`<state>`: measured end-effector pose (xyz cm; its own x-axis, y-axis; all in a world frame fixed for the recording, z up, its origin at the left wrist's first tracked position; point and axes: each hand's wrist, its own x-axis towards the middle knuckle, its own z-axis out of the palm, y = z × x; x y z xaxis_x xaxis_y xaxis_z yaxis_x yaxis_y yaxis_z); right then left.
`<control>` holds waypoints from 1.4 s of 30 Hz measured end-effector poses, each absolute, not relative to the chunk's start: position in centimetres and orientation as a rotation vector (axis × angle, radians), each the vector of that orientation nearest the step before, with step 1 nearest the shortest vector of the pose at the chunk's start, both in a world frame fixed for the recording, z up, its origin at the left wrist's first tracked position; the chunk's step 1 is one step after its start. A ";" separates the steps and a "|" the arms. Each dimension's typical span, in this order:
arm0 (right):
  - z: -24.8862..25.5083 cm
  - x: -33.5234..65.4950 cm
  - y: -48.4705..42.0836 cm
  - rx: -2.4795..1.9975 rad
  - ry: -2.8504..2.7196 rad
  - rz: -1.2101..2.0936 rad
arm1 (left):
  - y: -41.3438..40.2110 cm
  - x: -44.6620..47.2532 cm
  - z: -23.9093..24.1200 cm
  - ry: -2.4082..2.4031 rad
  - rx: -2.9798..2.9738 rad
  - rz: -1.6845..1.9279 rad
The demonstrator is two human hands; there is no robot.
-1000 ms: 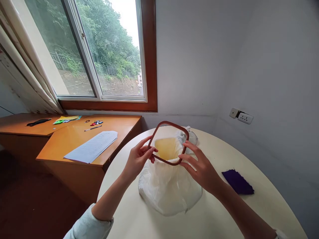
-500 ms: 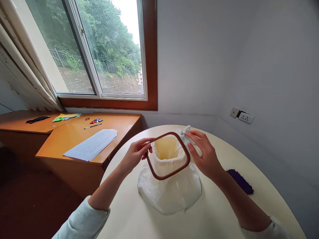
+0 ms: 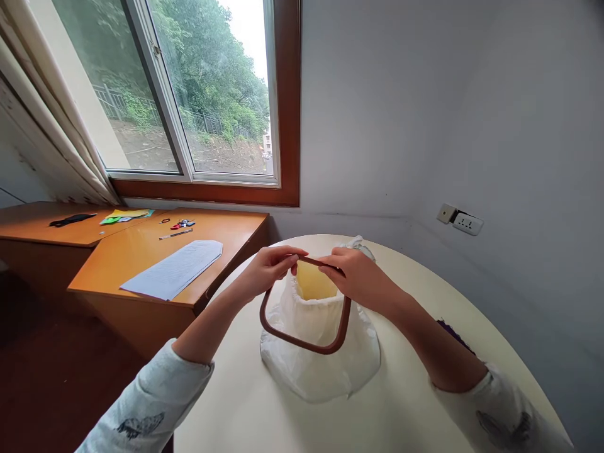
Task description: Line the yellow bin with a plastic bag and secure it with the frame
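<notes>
A brown rounded-square ring, like the rim of a waste bin [image 3: 302,345], is held up by its far side, its near side tilted down toward me. My left hand [image 3: 268,270] pinches it near the far left corner. At the far right corner my right hand [image 3: 361,277] has its fingers closed on the same ring. Behind and below it stands a bin with a yellow inside [image 3: 315,280]. A white plastic bag [image 3: 321,377] lines the bin, folds over its edge and spreads out on the table around it.
The bin stands on a round cream table [image 3: 264,428]. Crumpled white plastic [image 3: 359,245] lies behind my right hand, and dark purple cloth [image 3: 455,333] shows past my right forearm. To the left is a wooden desk [image 3: 236,233] with papers [image 3: 174,269] and a pen [image 3: 175,234].
My right hand has moved left and closed on the ring, which it was beside before with fingers apart. The ring has turned and shifted slightly left.
</notes>
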<state>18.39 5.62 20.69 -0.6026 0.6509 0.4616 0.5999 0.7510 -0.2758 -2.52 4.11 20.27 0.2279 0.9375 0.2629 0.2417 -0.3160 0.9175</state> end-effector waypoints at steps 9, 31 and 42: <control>19.4 19.7 7.3 -1.228 -2.218 0.115 | 4.1 -3.8 19.3 1.082 1.464 1.267; 17.4 19.0 7.8 -1.565 -2.280 0.214 | 6.5 -1.8 14.6 1.504 1.752 1.016; 16.2 19.2 8.2 -1.541 -2.284 0.220 | 7.0 -2.1 13.4 1.521 1.756 0.968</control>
